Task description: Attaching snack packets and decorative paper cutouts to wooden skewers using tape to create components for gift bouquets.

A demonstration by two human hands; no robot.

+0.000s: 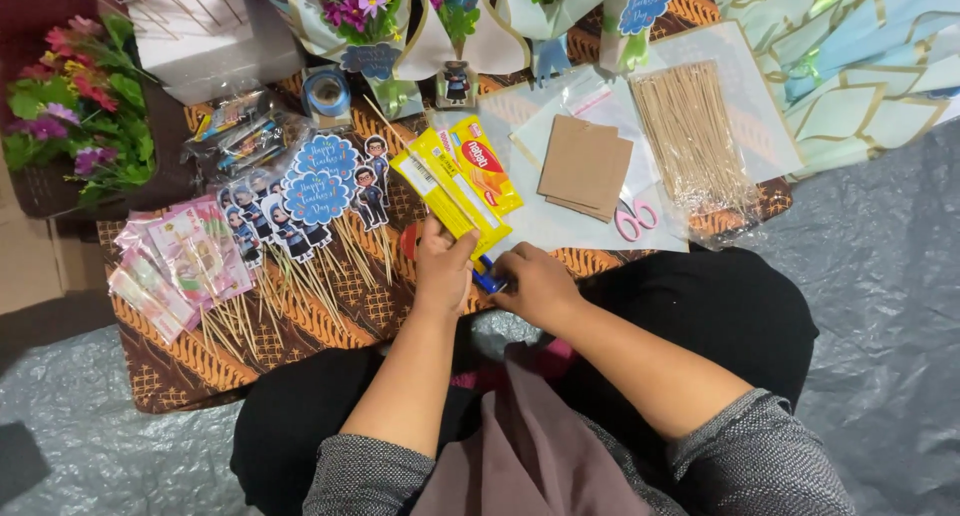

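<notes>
Left hand grip pinching yellow snack packets, right hand at 3 o'clock, grip pinching small blue object, patterned table

Single head-worn view, looking steeply down from above the lap. Close range: forearms near, low table just beyond, floor sheet at both sides.

Pink-handled scissors right of stacked brown cardboard pieces, bundle of thin wooden skewers in clear plastic far right, blue tape roll far centre, paper figure toppers on sticks left, artificial flowers far left, brown batik cloth beneath.
</notes>
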